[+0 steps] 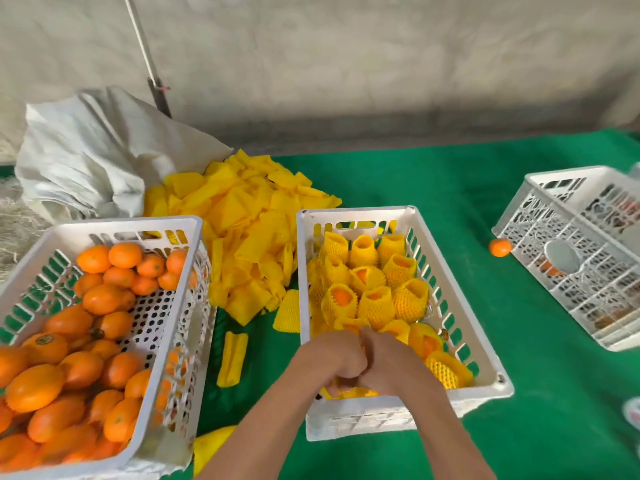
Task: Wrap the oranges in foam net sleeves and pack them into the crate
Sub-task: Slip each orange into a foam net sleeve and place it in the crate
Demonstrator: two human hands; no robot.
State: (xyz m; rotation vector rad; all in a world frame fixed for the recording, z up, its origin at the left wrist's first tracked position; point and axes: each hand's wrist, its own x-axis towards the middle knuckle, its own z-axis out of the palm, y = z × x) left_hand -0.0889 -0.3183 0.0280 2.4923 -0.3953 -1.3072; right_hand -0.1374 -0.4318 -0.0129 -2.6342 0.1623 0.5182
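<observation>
1. Left hand (337, 356) and right hand (388, 362) are pressed together over the near end of the packing crate (485, 344), fingers curled.
2. A yellow foam sleeve (346, 393) shows beneath them; the exact grip cannot be told.
3. Unwrapped oranges (69, 341) fill the left crate (180, 327) on the desk (519, 427).

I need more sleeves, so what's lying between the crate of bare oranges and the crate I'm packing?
In the head view, the pile of yellow foam net sleeves on the green cloth, plus one loose sleeve nearer you.

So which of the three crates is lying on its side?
The right crate, tipped with its perforated base facing the camera; the left crate and middle crate stand upright.
</observation>
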